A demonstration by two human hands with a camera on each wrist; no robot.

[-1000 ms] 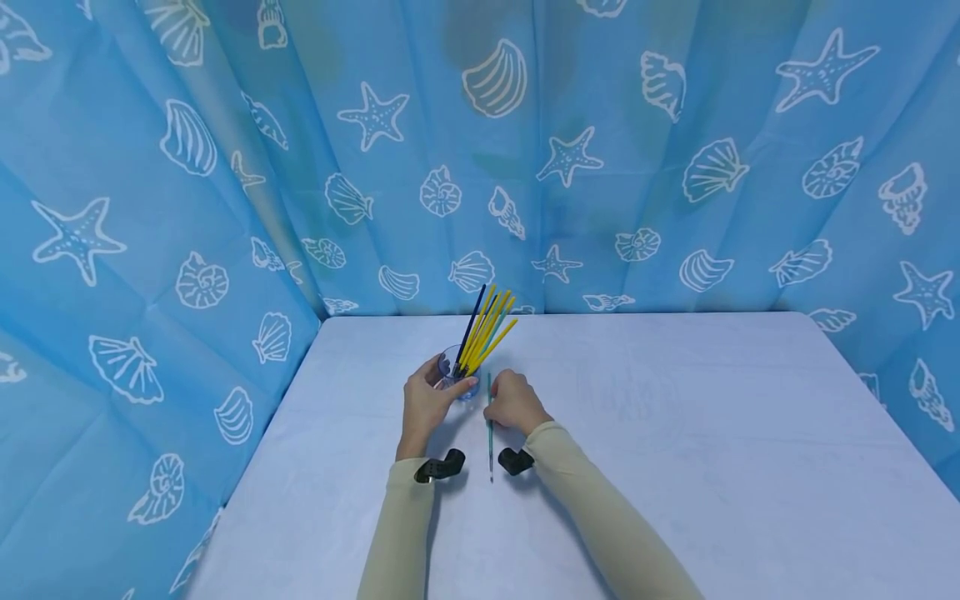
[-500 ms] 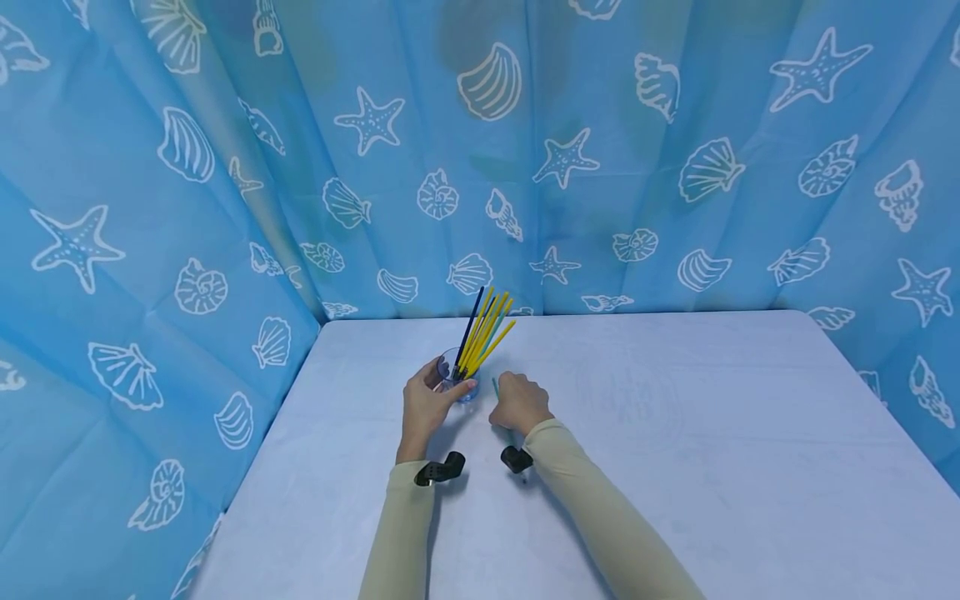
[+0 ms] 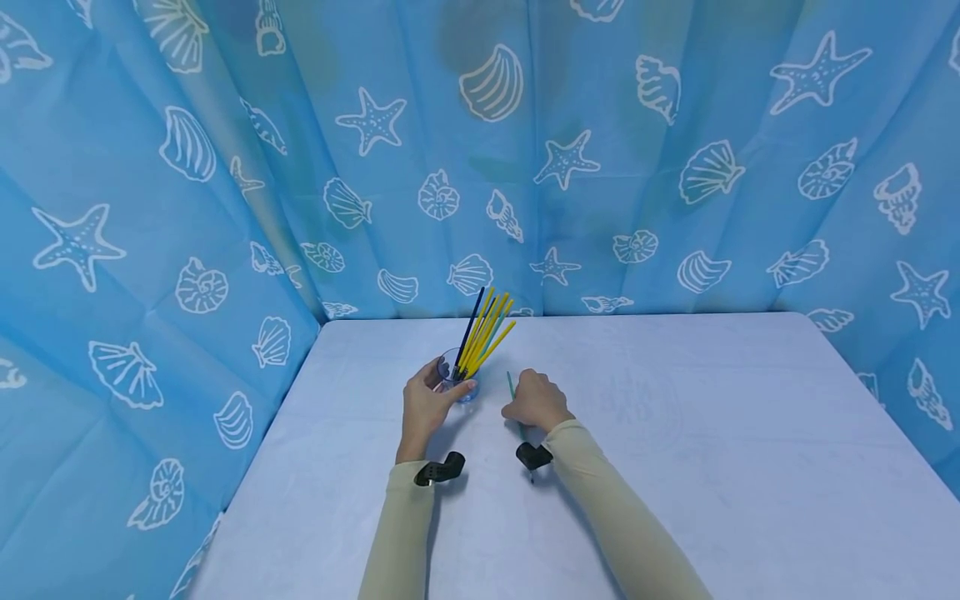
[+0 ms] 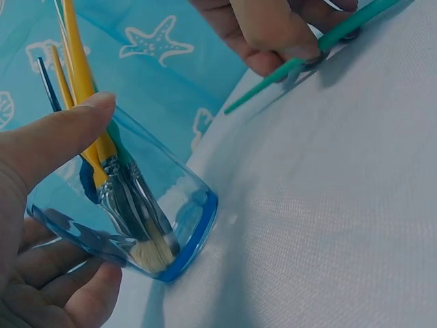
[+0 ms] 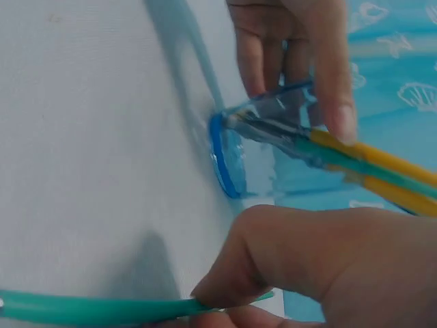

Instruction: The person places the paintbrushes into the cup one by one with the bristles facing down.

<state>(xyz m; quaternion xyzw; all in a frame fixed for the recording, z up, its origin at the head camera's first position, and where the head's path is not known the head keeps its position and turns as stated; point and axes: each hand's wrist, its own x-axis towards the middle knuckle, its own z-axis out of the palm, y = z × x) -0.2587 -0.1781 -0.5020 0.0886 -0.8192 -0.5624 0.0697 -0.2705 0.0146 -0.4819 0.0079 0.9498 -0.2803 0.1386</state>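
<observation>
My left hand (image 3: 426, 410) grips a clear blue-tinted cup (image 4: 205, 215), fingers round one side and the thumb against the brush handles by the rim. Inside stand several paintbrushes (image 3: 491, 325) with yellow, dark blue and green handles, leaning to the right, their bristles down at the cup's base. To the right of the cup, my right hand (image 3: 537, 402) pinches a green-handled paintbrush (image 5: 82, 309) between thumb and fingers, low over the white cloth. Its bristle end points toward me in the head view, partly hidden behind the wrist camera.
A white-covered table (image 3: 712, 433) spreads out on all sides of the hands. Behind it and along the left hangs a blue curtain (image 3: 420, 225) printed with shells and starfish. Black wrist cameras (image 3: 441, 469) sit on both sleeves.
My right hand has shifted right, away from the cup, with the green paintbrush, whose bristle end has swung to the right. The left hand and the cup stay put.
</observation>
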